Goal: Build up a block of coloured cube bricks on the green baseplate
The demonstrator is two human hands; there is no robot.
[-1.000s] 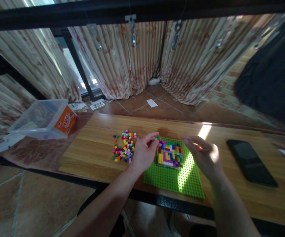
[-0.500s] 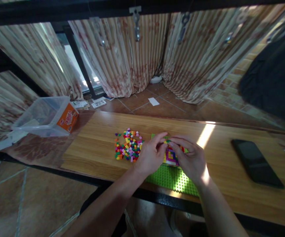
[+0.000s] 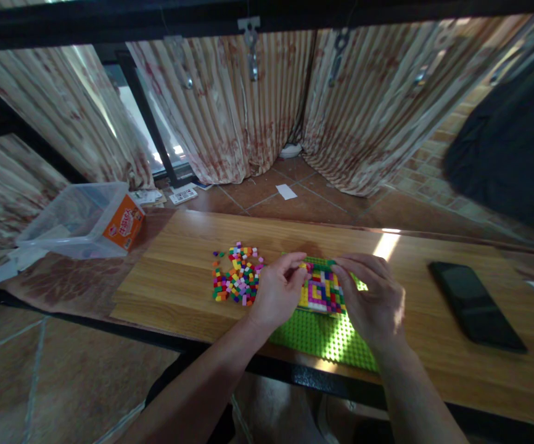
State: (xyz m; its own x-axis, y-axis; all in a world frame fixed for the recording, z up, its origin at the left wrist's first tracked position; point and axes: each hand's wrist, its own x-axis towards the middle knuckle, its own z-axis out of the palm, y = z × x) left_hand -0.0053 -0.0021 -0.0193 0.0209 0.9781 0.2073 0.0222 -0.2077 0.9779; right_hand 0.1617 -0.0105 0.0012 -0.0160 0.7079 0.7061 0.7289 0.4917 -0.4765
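Small coloured bricks form a patterned block (image 3: 323, 292) on the bright green studded baseplate (image 3: 311, 333). At the block's left edge is my left hand (image 3: 277, 291), its thumb and forefinger closed on a small yellow brick (image 3: 303, 266). My right hand (image 3: 374, 299) reaches over the right side of the block and pinches a small green brick (image 3: 330, 263) between thumb and fingertips. Parts of the block and the baseplate are hidden by both hands. Left of my left hand lies a loose pile of mixed small bricks (image 3: 237, 280).
The wooden board (image 3: 165, 271) lies across the table. On its right side rests a dark phone-like slab (image 3: 477, 308). A clear plastic tub (image 3: 75, 225) with an orange label stands at the left. Patterned curtains (image 3: 258, 111) hang beyond the table.
My hands were together over the block, with a yellow and a green piece between the fingertips. They have drawn apart, my right hand moving right, and more of the block shows.
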